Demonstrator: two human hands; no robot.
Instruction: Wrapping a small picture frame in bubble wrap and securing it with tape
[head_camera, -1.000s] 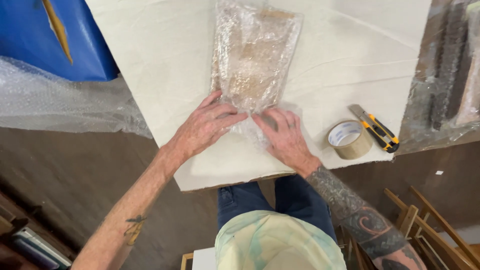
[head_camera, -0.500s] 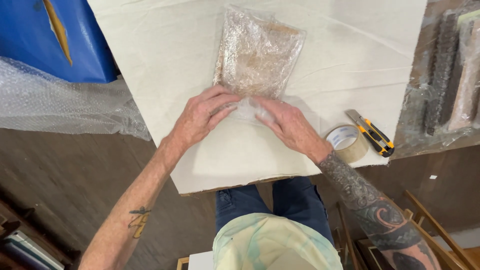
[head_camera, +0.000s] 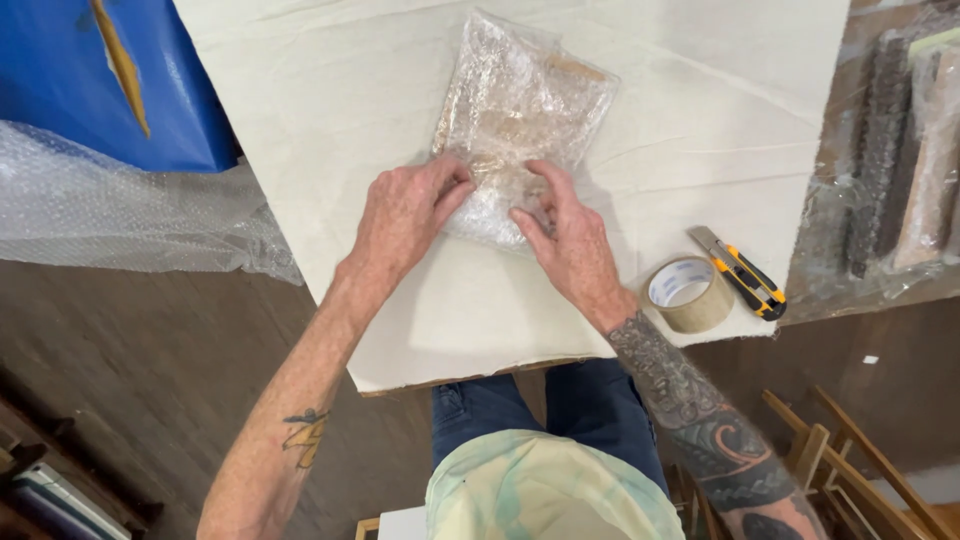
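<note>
Both hands, left hand (head_camera: 405, 212) and right hand (head_camera: 565, 240), press the bubble-wrapped parcel's (head_camera: 520, 120) near flap flat; taping from the tape roll (head_camera: 690, 293) likely follows.

Both hands (head_camera: 405, 215) (head_camera: 570, 240) are folding the bubble-wrapped bundle's (head_camera: 520, 110) near flap up; bundle is getting shorter.

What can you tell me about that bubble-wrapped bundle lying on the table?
The bubble-wrapped bundle is a flat, roughly rectangular package in clear bubble wrap, with something brownish showing through. It lies slightly tilted on the cloth-covered table. The left hand and right hand both press on its near end, fingers curled over the wrap.
</note>
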